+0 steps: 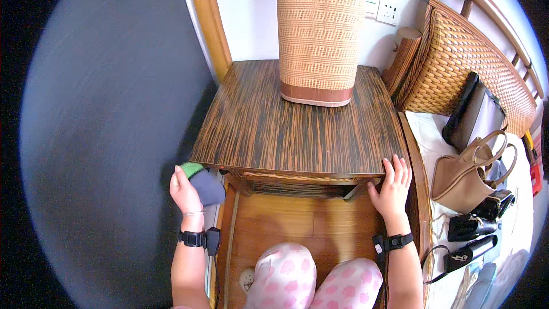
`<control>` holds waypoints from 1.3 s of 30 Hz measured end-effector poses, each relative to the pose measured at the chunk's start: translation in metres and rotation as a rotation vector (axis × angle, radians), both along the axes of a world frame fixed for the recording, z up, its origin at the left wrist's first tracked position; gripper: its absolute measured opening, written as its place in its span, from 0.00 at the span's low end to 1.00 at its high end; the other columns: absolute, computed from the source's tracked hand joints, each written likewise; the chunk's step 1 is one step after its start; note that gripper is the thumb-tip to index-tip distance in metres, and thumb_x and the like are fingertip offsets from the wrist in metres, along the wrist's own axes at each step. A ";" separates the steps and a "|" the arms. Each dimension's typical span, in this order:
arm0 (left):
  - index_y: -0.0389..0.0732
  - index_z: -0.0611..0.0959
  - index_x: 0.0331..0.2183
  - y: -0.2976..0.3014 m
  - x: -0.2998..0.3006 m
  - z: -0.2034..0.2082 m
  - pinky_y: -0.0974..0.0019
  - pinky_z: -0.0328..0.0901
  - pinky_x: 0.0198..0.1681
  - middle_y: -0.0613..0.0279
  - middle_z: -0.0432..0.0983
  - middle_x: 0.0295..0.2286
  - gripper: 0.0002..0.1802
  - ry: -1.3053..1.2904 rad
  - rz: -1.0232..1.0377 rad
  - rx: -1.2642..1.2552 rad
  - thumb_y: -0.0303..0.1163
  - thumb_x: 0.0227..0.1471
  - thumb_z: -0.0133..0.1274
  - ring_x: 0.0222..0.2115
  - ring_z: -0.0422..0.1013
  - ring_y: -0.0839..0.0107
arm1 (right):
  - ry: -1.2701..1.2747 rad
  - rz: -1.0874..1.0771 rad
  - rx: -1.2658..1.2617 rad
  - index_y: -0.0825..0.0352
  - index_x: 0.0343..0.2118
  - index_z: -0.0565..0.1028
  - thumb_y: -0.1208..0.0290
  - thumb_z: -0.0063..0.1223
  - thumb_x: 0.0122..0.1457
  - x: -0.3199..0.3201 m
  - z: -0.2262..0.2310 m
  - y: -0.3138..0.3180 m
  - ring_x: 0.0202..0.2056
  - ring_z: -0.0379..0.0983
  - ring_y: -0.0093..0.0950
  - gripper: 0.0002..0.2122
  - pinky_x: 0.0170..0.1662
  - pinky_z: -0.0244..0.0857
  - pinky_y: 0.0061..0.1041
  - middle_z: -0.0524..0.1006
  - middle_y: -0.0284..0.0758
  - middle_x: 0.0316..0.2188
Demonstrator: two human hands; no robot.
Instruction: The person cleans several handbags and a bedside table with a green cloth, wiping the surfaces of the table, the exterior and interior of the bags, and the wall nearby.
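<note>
A small side table with a dark, streaky wood-grain top stands in front of me. At its left front corner my left hand is closed on a cloth, green on one part and grey-blue on the other. The cloth touches or lies very close to the table's left corner; I cannot tell which. My right hand rests on the right front corner, fingers stretched out over the top edge and thumb at the front. Toward the back of the tabletop stands a tall woven lampshade-like cylinder with a brown lower band.
A dark grey panel rises close along the left. To the right is a bed with a woven headboard, holding a tan handbag and several black bags. Wall sockets sit behind; wooden floor lies below.
</note>
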State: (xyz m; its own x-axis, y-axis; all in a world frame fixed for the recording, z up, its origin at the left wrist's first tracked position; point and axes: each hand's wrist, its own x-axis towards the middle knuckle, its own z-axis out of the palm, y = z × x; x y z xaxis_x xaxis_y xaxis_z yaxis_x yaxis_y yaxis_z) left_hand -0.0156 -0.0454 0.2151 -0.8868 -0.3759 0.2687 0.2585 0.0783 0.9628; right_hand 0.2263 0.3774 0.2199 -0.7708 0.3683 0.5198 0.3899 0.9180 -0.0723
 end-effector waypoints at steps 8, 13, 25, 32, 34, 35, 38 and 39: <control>0.33 0.80 0.44 0.053 0.029 0.016 0.59 0.64 0.50 0.51 0.74 0.43 0.14 0.252 -0.456 -0.633 0.30 0.61 0.47 0.42 0.71 0.55 | -0.013 0.000 -0.011 0.64 0.60 0.62 0.63 0.67 0.45 0.001 -0.003 0.001 0.65 0.51 0.48 0.37 0.68 0.41 0.51 0.59 0.46 0.62; 0.42 0.77 0.51 0.077 0.032 0.018 0.43 0.50 0.59 0.54 0.68 0.54 0.22 0.329 -0.244 -1.215 0.38 0.55 0.52 0.59 0.57 0.49 | 0.006 0.005 -0.022 0.62 0.60 0.63 0.62 0.67 0.45 0.000 -0.003 0.001 0.65 0.51 0.47 0.38 0.68 0.41 0.51 0.60 0.45 0.62; 0.45 0.79 0.51 0.149 0.066 0.014 0.46 0.55 0.58 0.54 0.73 0.51 0.20 0.592 -0.486 -1.246 0.32 0.55 0.50 0.56 0.64 0.51 | 0.019 0.007 -0.050 0.61 0.60 0.65 0.62 0.67 0.44 0.003 -0.003 0.004 0.64 0.52 0.47 0.37 0.68 0.41 0.52 0.60 0.46 0.62; 0.47 0.78 0.51 0.249 0.108 0.006 0.54 0.60 0.53 0.60 0.73 0.52 0.23 0.838 -0.670 -1.166 0.28 0.52 0.47 0.54 0.66 0.58 | -0.003 0.027 -0.053 0.60 0.61 0.64 0.65 0.65 0.42 0.001 -0.003 0.001 0.64 0.53 0.46 0.38 0.68 0.43 0.50 0.61 0.45 0.62; 0.48 0.76 0.54 0.281 0.124 0.006 0.56 0.60 0.54 0.61 0.72 0.54 0.24 0.877 -0.744 -1.148 0.31 0.54 0.44 0.56 0.66 0.60 | -0.006 0.036 -0.053 0.60 0.60 0.65 0.66 0.63 0.43 0.006 0.003 0.005 0.64 0.54 0.46 0.36 0.68 0.43 0.51 0.62 0.44 0.62; 0.45 0.76 0.54 0.295 0.132 0.006 0.57 0.60 0.55 0.60 0.71 0.54 0.24 0.898 -0.760 -1.132 0.32 0.54 0.44 0.56 0.65 0.60 | 0.013 0.042 -0.008 0.64 0.60 0.64 0.67 0.61 0.43 0.007 -0.003 0.009 0.64 0.54 0.45 0.36 0.68 0.43 0.49 0.62 0.44 0.62; 0.40 0.75 0.53 0.320 0.141 0.001 0.57 0.59 0.56 0.58 0.70 0.55 0.24 0.902 -0.735 -1.156 0.32 0.54 0.44 0.57 0.64 0.60 | 0.045 0.086 -0.057 0.73 0.61 0.62 0.70 0.57 0.43 0.007 0.003 0.008 0.64 0.55 0.43 0.37 0.68 0.44 0.46 0.62 0.44 0.62; 0.40 0.75 0.53 0.322 0.142 0.000 0.57 0.59 0.56 0.58 0.70 0.55 0.24 0.908 -0.743 -1.154 0.32 0.54 0.44 0.57 0.64 0.60 | 0.055 0.112 -0.101 0.73 0.60 0.62 0.71 0.55 0.44 0.009 0.007 0.007 0.64 0.56 0.44 0.36 0.68 0.44 0.46 0.62 0.46 0.61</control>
State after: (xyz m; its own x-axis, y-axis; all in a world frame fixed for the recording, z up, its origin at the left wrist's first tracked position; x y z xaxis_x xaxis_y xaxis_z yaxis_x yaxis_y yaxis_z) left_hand 0.1267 0.2763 0.2156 -0.1755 0.7892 0.5885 0.9775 0.2107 0.0088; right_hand 0.2354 0.3847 0.2271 -0.7811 0.3342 0.5274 0.2785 0.9425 -0.1847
